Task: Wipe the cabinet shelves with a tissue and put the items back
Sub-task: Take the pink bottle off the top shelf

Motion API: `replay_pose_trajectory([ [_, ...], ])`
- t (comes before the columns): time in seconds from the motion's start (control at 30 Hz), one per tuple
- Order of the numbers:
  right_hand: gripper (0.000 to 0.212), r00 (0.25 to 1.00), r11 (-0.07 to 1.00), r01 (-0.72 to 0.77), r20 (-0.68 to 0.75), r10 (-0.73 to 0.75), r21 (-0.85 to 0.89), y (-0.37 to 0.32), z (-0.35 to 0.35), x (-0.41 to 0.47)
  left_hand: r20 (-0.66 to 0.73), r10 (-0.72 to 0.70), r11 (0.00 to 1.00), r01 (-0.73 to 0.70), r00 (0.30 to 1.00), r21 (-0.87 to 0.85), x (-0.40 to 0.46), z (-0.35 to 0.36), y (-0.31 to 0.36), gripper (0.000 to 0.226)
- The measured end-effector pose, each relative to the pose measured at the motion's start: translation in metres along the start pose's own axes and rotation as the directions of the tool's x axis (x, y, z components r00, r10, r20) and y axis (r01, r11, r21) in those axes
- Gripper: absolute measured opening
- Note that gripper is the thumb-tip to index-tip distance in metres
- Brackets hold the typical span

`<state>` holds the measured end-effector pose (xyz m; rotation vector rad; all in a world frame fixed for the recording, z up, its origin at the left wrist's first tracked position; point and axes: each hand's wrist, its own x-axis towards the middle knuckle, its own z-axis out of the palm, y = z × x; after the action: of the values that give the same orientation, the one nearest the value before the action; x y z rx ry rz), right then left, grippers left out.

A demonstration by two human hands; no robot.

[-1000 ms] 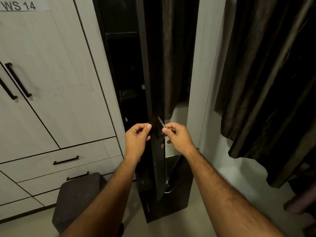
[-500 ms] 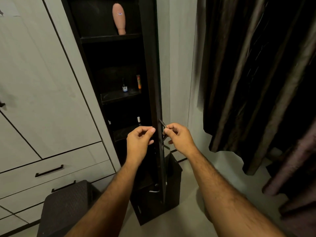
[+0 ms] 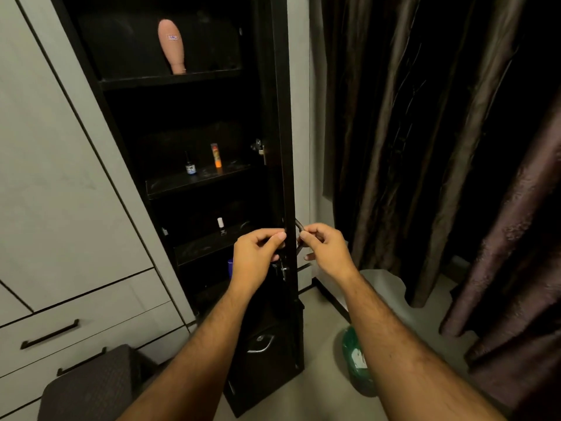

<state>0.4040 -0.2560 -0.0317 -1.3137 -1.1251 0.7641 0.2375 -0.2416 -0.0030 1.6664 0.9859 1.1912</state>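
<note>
Dim room: white wardrobe [image 3: 60,177] at 9 o'clock, dark curtains [image 3: 425,132] at 3 o'clock, tall black cabinet [image 3: 170,83] between them with its door [image 3: 283,117] swung open edge-on. Top shelf carries a pink bottle [image 3: 171,45]. Middle shelf carries a small dark bottle [image 3: 190,165] and, just beside it at 3 o'clock, an orange tube [image 3: 216,154]. Lower shelf carries a white-capped bottle [image 3: 221,226]. Left hand [image 3: 258,259], fingers curled, grips the door edge from the inside. Right hand [image 3: 324,250] pinches the door handle [image 3: 299,229] between thumb and forefinger. No tissue is visible. Green bag [image 3: 356,363] lies on the floor at 5 o'clock.
</note>
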Motion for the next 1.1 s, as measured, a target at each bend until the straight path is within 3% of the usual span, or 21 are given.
replay_pose_trajectory([
  [0.2,0.021,0.994,0.993,-0.104,0.019,0.104,0.052,0.009,-0.020,-0.014,0.013,0.089,0.986,-0.090,0.996,0.139,0.022,0.013,0.015,0.015],
  [0.33,0.036,0.987,0.985,-0.154,0.064,0.149,0.073,0.018,-0.026,-0.025,0.012,0.086,0.980,-0.087,0.996,0.179,0.034,0.020,0.019,0.030],
  [0.47,0.062,0.989,0.990,-0.142,0.046,0.141,0.026,0.021,-0.029,-0.029,0.038,0.095,0.975,-0.101,0.995,0.197,0.039,0.029,0.025,0.039],
  [0.53,0.064,0.995,0.994,-0.103,-0.001,0.103,-0.023,0.022,-0.031,-0.026,0.048,0.098,0.972,-0.106,0.994,0.208,0.042,0.036,0.027,0.042],
  [0.73,0.056,0.996,0.998,-0.052,-0.080,0.050,-0.024,0.019,-0.043,-0.023,0.093,0.087,0.964,-0.107,0.992,0.244,0.049,0.053,0.029,0.040],
  [0.9,0.052,0.986,0.983,-0.070,-0.161,0.042,-0.170,0.028,-0.056,-0.015,0.162,0.072,0.953,-0.116,0.984,0.280,0.053,0.063,0.023,0.045],
  [0.97,0.043,0.983,0.966,-0.070,-0.183,0.024,-0.250,0.032,-0.062,-0.011,0.170,0.071,0.949,-0.119,0.983,0.291,0.052,0.067,0.020,0.046],
  [1.07,0.007,0.962,0.912,-0.121,-0.271,0.010,-0.393,0.034,-0.069,-0.008,0.176,0.060,0.945,-0.113,0.983,0.306,0.050,0.071,0.015,0.045],
  [1.1,0.011,0.951,0.899,-0.135,-0.308,0.000,-0.417,0.035,-0.070,-0.008,0.181,0.060,0.944,-0.114,0.982,0.308,0.050,0.072,0.013,0.045],
])
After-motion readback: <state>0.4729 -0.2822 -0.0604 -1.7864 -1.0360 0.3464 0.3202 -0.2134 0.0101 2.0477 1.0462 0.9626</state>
